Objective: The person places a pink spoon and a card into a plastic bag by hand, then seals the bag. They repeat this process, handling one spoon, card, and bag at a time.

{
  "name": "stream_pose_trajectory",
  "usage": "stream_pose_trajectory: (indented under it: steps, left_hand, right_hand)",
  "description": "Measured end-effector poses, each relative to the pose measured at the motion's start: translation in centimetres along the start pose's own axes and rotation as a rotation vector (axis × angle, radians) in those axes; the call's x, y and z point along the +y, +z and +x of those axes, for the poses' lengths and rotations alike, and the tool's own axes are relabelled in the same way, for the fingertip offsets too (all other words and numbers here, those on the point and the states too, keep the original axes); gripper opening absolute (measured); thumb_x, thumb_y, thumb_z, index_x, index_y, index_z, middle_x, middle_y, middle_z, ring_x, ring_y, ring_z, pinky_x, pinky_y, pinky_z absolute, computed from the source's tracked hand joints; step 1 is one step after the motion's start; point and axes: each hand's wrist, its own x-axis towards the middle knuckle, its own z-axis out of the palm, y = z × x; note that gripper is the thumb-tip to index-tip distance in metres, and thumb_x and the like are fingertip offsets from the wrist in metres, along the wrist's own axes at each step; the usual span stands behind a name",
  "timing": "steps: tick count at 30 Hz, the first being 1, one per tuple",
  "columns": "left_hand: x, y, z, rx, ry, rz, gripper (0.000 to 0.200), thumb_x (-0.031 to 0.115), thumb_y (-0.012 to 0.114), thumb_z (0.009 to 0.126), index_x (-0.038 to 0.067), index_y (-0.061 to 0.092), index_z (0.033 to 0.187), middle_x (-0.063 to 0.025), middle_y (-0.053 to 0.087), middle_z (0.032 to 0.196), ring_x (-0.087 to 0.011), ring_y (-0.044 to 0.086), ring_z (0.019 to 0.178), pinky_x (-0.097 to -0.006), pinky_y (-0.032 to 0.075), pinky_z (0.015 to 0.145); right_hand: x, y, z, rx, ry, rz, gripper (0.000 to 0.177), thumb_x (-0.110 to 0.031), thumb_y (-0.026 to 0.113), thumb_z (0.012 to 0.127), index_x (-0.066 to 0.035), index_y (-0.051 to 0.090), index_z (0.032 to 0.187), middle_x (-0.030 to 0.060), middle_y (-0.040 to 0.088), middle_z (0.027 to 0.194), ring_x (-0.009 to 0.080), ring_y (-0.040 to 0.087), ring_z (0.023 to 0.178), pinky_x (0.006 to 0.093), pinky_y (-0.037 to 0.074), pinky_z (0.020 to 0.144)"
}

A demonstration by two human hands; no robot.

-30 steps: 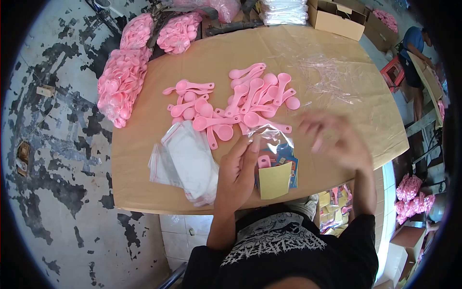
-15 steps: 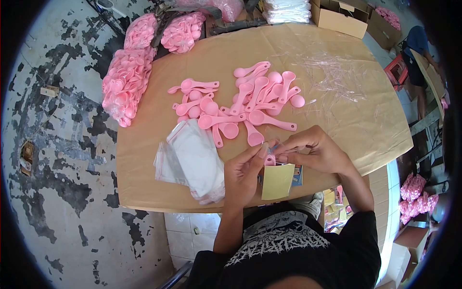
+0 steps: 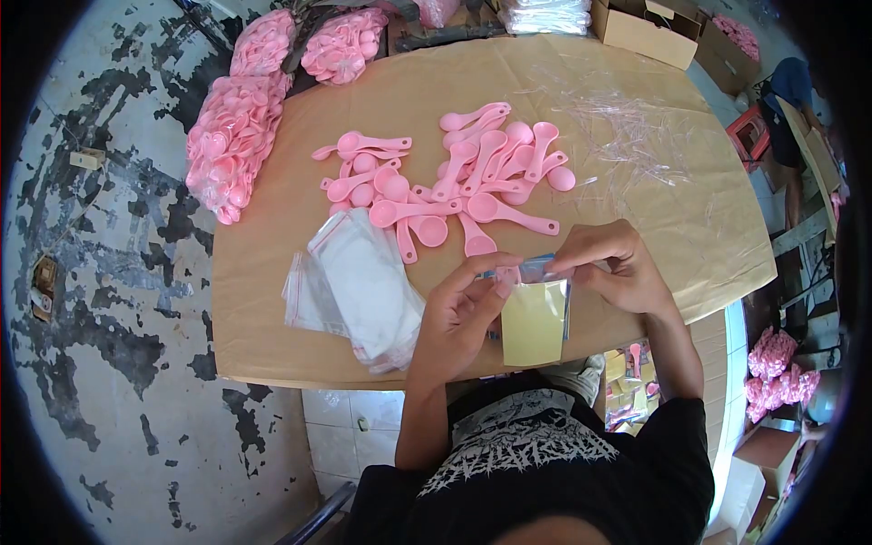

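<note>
Between my hands hangs a clear plastic packet with a yellow card showing through it and a bit of pink near its top left. My left hand pinches the packet's upper left corner. At the upper right corner, my right hand has thumb and fingers closed on the edge. Several pink measuring spoons lie in a loose pile just beyond my hands. A stack of clear plastic bags rests to the left of my left hand.
Thin clear strips are scattered at the table's back right. Bags of pink spoons stand at the back left. An open cardboard box is behind the table. Part of another person shows at far right.
The packet now hangs straighter and its top is stretched wider between my hands. My right hand has moved slightly right and up, and the view has shifted a little.
</note>
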Motion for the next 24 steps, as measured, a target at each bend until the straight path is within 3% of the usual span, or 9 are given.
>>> stream_pose_trajectory:
  steps: [4, 7, 13, 16, 24]
  left_hand:
    - [-0.4, -0.2, 0.1, -0.039, 0.042, 0.048, 0.018, 0.009, 0.052, 0.100, 0.002, 0.057, 0.116, -0.0061, 0.065, 0.101, -0.0071, 0.062, 0.086, -0.0199, 0.052, 0.067]
    - [-0.4, -0.3, -0.1, -0.072, 0.028, -0.031, 0.016, 0.007, 0.050, 0.100, 0.001, 0.057, 0.113, -0.0071, 0.064, 0.105, -0.0086, 0.061, 0.090, -0.0214, 0.051, 0.073]
    - [-0.6, -0.3, -0.4, -0.141, 0.186, -0.048, 0.016, 0.001, 0.048, 0.099, -0.003, 0.062, 0.106, -0.0097, 0.066, 0.108, -0.0115, 0.062, 0.093, -0.0264, 0.047, 0.087]
    - [-0.8, -0.5, -0.4, -0.152, 0.301, 0.056, 0.018, -0.002, 0.047, 0.098, -0.003, 0.063, 0.104, -0.0105, 0.068, 0.104, -0.0105, 0.062, 0.089, -0.0242, 0.049, 0.080]
    - [-0.8, -1.4, -0.5, -0.161, 0.311, 0.230, 0.020, -0.005, 0.043, 0.094, -0.003, 0.062, 0.099, -0.0080, 0.069, 0.090, -0.0103, 0.064, 0.073, -0.0237, 0.051, 0.063]
  right_hand:
    - [-0.1, -0.4, -0.1, -0.031, -0.108, -0.074, 0.029, 0.011, 0.064, 0.070, -0.005, 0.076, 0.091, 0.0068, 0.070, 0.075, 0.0185, 0.060, 0.072, 0.0306, 0.048, 0.065]
    - [-0.2, -0.5, 0.0, -0.034, -0.127, -0.077, 0.029, 0.009, 0.066, 0.067, -0.007, 0.077, 0.088, 0.0049, 0.069, 0.072, 0.0175, 0.057, 0.071, 0.0300, 0.046, 0.064]
    - [0.2, -0.9, -0.3, -0.052, -0.165, -0.037, 0.029, 0.008, 0.067, 0.066, -0.009, 0.078, 0.087, 0.0023, 0.069, 0.073, 0.0168, 0.055, 0.072, 0.0295, 0.045, 0.065]
    - [0.3, -1.0, -0.5, -0.063, -0.161, 0.031, 0.026, 0.006, 0.069, 0.068, -0.010, 0.078, 0.087, 0.0016, 0.070, 0.074, 0.0172, 0.055, 0.073, 0.0300, 0.045, 0.066]
    - [-0.3, -1.0, -0.1, -0.097, -0.220, -0.054, 0.021, 0.001, 0.069, 0.070, -0.011, 0.078, 0.085, 0.0005, 0.071, 0.074, 0.0187, 0.054, 0.073, 0.0315, 0.045, 0.069]
